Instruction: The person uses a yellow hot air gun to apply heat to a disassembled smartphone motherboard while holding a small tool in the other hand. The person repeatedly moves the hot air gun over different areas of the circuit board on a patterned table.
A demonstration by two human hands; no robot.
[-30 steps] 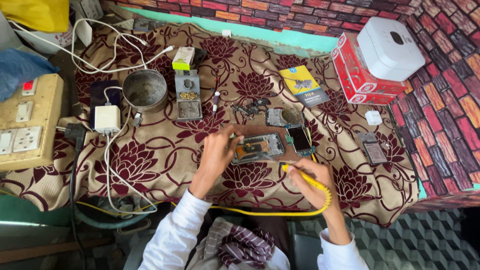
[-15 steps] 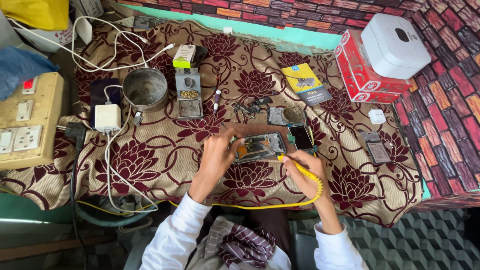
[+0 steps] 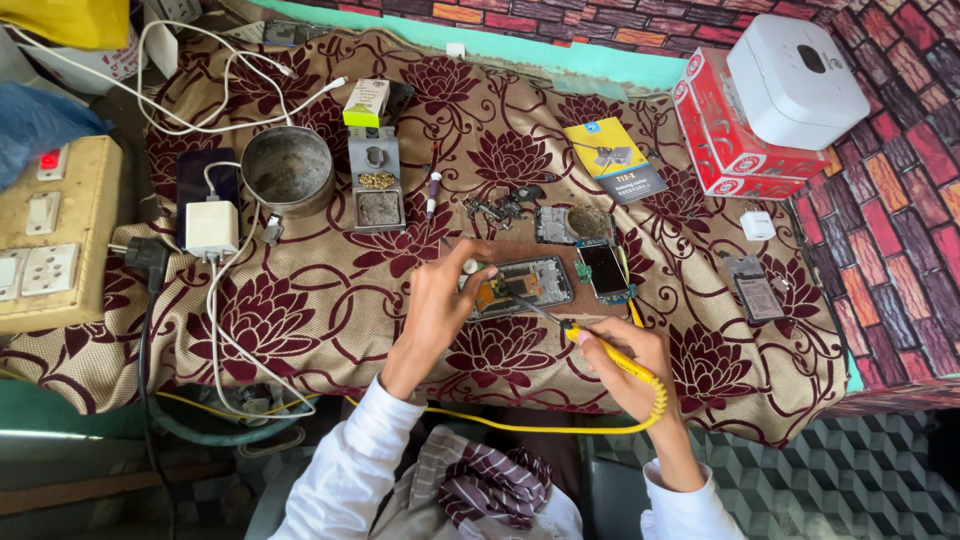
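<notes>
An opened phone body point(image 3: 528, 284) lies on a brown board on the patterned cloth. My left hand point(image 3: 440, 300) rests at its left end, fingers pinching something small and white above it. My right hand point(image 3: 625, 360) grips a yellow soldering iron point(image 3: 610, 356), its thin metal tip reaching up-left onto the phone's insides. The iron's yellow cord point(image 3: 560, 425) curls back along the table's near edge.
A small phone screen part point(image 3: 605, 268) lies right of the board. Behind are a soldering stand point(image 3: 376, 192), a metal bowl point(image 3: 287, 170), a white charger point(image 3: 211, 228), a yellow booklet point(image 3: 613, 160), a red box point(image 3: 725, 140) with a white device on top. A switchboard point(image 3: 50, 235) sits left.
My right hand has moved the soldering iron's tip back onto the phone's insides. The left hand has stayed at the phone's left end.
</notes>
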